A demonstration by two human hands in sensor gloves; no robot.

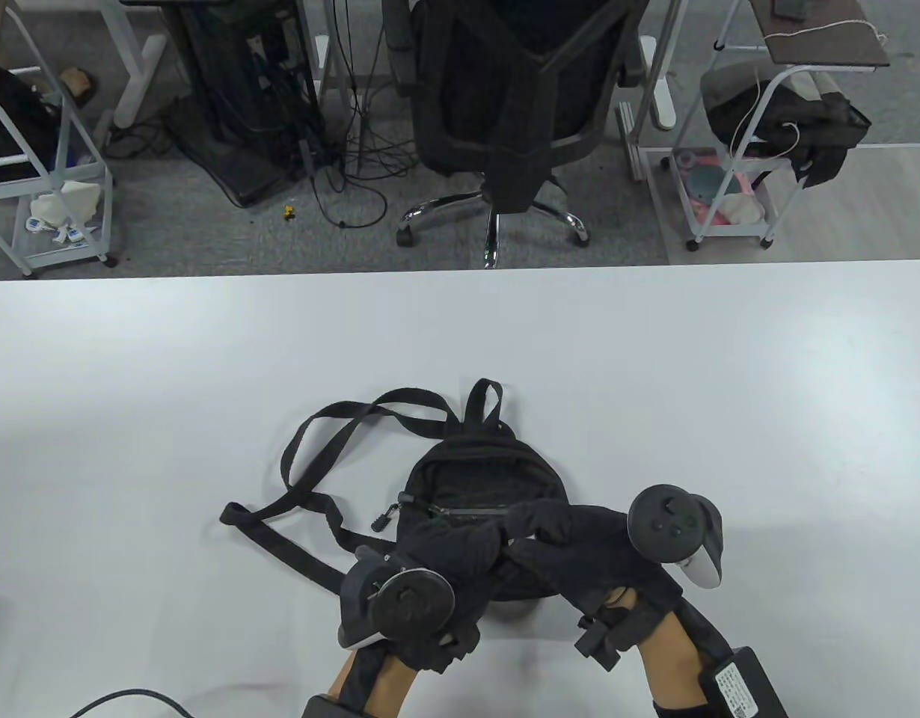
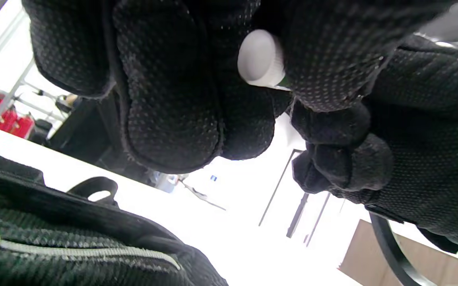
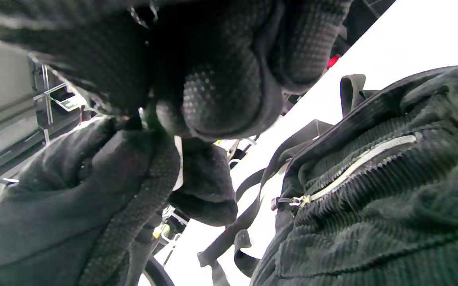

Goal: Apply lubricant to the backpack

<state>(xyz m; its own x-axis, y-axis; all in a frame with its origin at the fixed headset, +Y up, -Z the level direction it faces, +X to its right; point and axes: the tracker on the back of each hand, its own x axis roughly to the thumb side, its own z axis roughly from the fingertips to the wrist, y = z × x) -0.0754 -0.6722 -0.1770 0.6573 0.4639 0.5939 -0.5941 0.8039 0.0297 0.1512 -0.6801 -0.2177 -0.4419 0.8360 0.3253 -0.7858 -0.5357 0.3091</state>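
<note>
Curled tight, the left hand's gloved fingers [image 2: 169, 99] wrap around a small container with a ribbed white round cap [image 2: 261, 57], the cap poking out between the dotted black fingertips near the top centre of the left wrist view; only the cap and a sliver of green below it show, so what the container is I cannot tell. Right alongside, the right hand [image 1: 572, 542] comes in with its fingers bent and bunched against the left hand [image 1: 445, 557], and whether they actually grip anything I cannot tell. Both hands meet low in the middle of the table view, directly over the small black corduroy backpack [image 1: 486, 479] lying flat on the white table [image 1: 654, 359]. Its main opening gapes toward the top of the frame. A silver front-pocket zipper [image 3: 366, 159] runs across the ribbed fabric, fully visible in the right wrist view, slider [image 3: 292, 201] sitting at its lower left end. Black shoulder straps [image 1: 310, 464] trail out to the left across the table, and a short carry loop [image 1: 484, 400] sticks up above the bag.
</note>
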